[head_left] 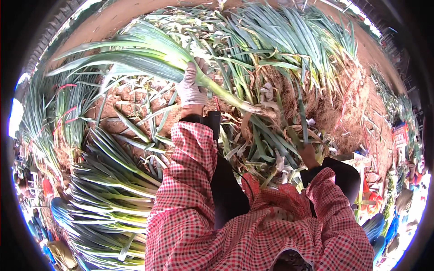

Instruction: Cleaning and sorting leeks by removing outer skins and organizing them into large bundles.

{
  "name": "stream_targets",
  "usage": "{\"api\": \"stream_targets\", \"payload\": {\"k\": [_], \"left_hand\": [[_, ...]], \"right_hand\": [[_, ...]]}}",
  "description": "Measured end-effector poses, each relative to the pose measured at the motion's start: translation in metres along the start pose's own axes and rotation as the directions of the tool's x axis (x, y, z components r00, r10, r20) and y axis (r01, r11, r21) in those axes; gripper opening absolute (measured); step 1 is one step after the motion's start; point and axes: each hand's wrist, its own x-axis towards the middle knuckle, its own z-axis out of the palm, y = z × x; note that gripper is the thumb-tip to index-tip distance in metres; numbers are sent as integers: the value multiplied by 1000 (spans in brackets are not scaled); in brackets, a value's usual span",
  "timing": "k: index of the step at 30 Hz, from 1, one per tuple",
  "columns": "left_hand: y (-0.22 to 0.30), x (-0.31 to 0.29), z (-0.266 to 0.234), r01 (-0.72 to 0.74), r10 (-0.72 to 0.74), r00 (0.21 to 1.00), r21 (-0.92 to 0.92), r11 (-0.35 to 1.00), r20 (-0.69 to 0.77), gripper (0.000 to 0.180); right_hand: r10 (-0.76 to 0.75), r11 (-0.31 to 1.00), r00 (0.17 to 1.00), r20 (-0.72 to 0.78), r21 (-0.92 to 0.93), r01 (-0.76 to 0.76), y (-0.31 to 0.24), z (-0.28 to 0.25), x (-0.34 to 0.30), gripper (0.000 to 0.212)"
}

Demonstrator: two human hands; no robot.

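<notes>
My left hand, in a pale glove, is wrapped round the stalk of a leek. The leek slants across the scene, its broad green leaves fanning to the upper left and its root end at the lower right. My right hand, which looks bare, is lower down on the right, apart from the leek's root end. Its fingers appear closed on a long green leaf that rises above it; they are partly hidden. Stripped leaves lie beneath both hands.
A heap of leeks with earthy roots lies ahead to the right. Tied bundles stand at the left. Trimmed leeks are piled beside my left arm. Loose leaves litter the reddish soil.
</notes>
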Motion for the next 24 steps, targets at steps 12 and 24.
{"api": "stream_targets", "payload": {"k": [12, 24], "left_hand": [[-25, -17, 9, 534, -132, 719, -420, 734, 683, 84], [-43, -33, 29, 418, -397, 872, -13, 909, 285, 46]], "right_hand": [[-784, 504, 560, 270, 803, 319, -279, -99, -10, 49], [-433, 651, 752, -497, 404, 643, -246, -60, -15, 20]]}}
